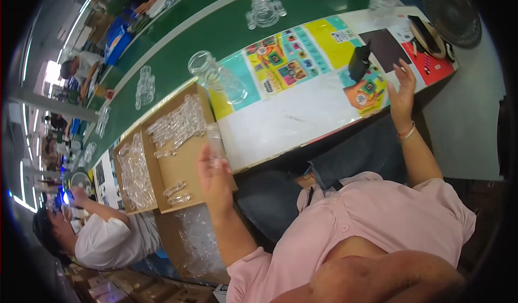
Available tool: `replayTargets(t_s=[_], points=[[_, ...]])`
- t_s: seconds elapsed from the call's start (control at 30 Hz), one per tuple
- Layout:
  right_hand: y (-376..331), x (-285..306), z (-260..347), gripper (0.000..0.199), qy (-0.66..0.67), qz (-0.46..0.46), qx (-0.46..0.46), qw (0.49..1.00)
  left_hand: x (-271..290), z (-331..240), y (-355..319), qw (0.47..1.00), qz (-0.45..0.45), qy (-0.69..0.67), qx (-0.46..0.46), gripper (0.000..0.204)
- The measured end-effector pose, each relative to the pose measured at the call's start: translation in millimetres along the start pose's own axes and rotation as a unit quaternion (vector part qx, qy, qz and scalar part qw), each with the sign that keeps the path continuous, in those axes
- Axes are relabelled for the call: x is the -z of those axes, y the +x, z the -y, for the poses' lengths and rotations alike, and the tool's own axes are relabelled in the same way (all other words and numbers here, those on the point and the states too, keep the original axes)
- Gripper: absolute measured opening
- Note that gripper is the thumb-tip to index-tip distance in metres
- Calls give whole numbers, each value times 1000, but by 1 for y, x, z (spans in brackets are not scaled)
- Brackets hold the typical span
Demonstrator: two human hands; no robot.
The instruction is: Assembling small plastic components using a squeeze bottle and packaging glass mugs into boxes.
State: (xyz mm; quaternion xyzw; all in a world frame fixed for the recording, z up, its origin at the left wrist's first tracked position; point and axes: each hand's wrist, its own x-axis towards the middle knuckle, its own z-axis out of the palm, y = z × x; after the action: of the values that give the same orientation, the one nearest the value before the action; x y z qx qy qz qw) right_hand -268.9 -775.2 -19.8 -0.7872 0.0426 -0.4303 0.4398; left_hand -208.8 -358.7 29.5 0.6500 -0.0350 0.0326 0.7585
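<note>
My left hand [215,179] is raised over the right edge of a cardboard tray, its fingers closed and slightly blurred. A short clear tube-shaped piece [214,137] sticks up from those fingers. My right hand [402,93] hangs over the right part of the work board with its fingers apart and nothing in it. Closest to it is a small black block-shaped object [360,61], apart from the fingers. Behind my left hand, a larger clear assembly [218,77] with a round ring end lies on the colourful printed sheet [302,55].
The divided cardboard tray [181,181] holds many clear small parts [181,121]. Below it, another box contains clear plastic bags [200,238]. Clear assemblies [263,11] stand along the green conveyor [178,44]. A black fan [452,12] and glasses case [424,36] sit far right. A co-worker [116,241] sits left.
</note>
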Motion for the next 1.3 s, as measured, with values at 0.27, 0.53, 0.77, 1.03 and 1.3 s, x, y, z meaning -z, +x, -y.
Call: replayTargets(t_s=[0.27, 0.53, 0.77, 1.03, 1.3], points=[[29, -28, -30, 74, -94, 189, -91, 973, -64, 26, -38, 990, 67, -124, 19, 29], [29, -42, 12, 28, 153, 297, -200, 921, -79, 25, -44, 993, 40, -111, -3, 32], [-2, -22, 57, 48, 165, 492, -53, 853, -88, 32, -41, 989, 23, -142, 37, 35], [-10, -21, 62, 53, 351, 417, -239, 804, -93, 34, -43, 993, 32, -109, -21, 35], [-14, -31, 71, 40, 344, 426, -299, 782, -80, 38, -46, 993, 25, -113, -32, 35]])
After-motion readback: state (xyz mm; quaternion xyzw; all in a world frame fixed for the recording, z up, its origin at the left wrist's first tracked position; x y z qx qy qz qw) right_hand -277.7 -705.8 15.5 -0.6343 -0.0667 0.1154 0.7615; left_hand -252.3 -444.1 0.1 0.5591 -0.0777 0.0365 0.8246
